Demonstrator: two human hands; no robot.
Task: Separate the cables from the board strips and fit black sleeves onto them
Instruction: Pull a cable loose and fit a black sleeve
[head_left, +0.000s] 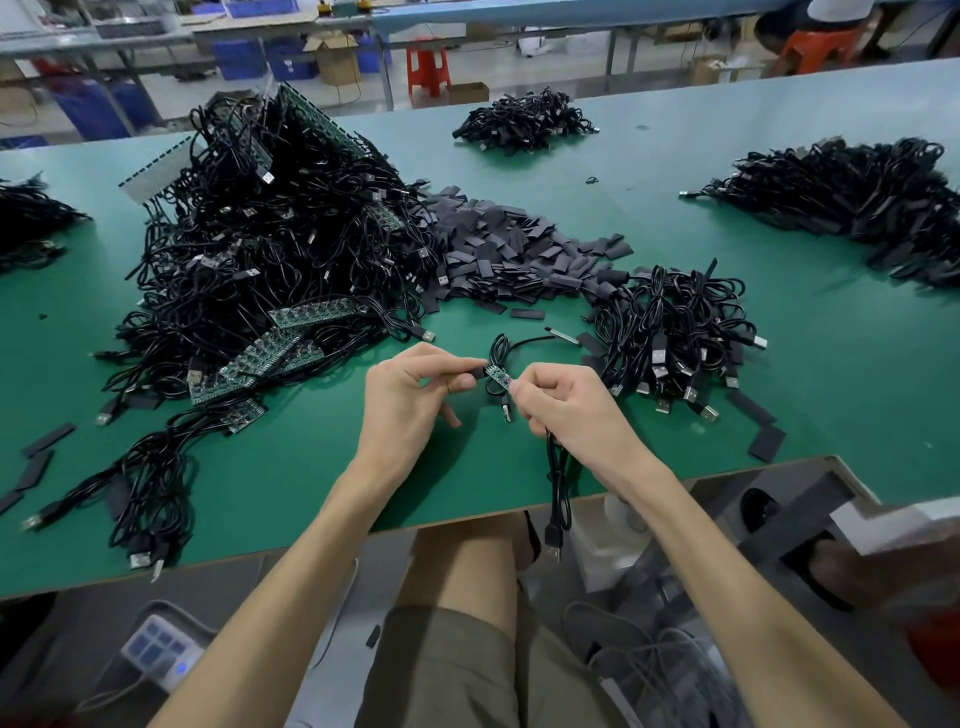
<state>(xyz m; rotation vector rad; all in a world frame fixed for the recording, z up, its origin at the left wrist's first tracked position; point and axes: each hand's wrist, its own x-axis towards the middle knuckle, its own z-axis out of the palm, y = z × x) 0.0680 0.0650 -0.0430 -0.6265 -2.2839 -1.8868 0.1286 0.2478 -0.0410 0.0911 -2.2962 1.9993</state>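
- I am seeing the left hand (410, 395) pinching a black sleeve (476, 373) between thumb and forefinger.
- The right hand (566, 405) is pinching the other end of a small green board (498, 378), which is bridging the two sets of fingertips.
- A black USB cable (557, 483) is hanging from the right hand's curled lower fingers, over the green table's (831, 374) edge.
- Loose sleeves (514, 260) are lying beyond the fingertips, with the board strips (270, 358) left of the left fingers.

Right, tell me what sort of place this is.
Probably an electronics assembly workshop: a green workbench heaped with black USB cables, green circuit board strips among them, a pile of black sleeves, and blue storage bins behind.
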